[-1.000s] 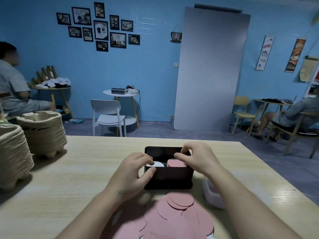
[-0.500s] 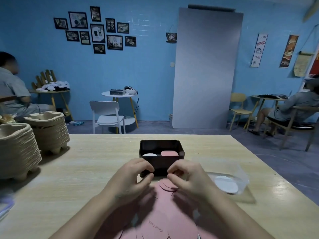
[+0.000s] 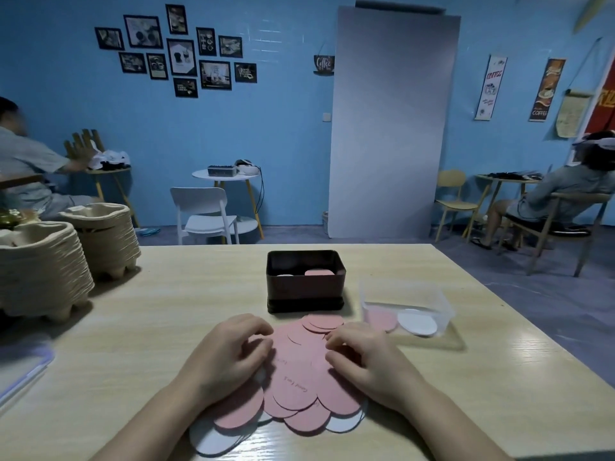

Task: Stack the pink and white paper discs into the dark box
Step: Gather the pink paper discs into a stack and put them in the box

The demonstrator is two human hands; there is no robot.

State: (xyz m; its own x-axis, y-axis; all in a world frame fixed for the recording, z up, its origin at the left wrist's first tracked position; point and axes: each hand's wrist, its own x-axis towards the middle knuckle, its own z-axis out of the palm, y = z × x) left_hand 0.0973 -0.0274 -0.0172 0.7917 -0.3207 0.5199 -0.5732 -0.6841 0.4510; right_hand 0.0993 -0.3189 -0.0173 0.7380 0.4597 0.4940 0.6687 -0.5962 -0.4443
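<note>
The discs (image 3: 299, 387) lie fanned at the near edge of the desk (image 3: 139, 327), before the dark box (image 3: 304, 289). They are thin, light and slippery, so they are best lifted by the rim. My left hand (image 3: 233, 354) and right hand (image 3: 364, 357), one second ago at the box, now rest curled on them; if they pinch one, I cannot tell.

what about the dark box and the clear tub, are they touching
Apart. The head view shows a strip of bare table between the dark box and the clear tub to its right.
</note>
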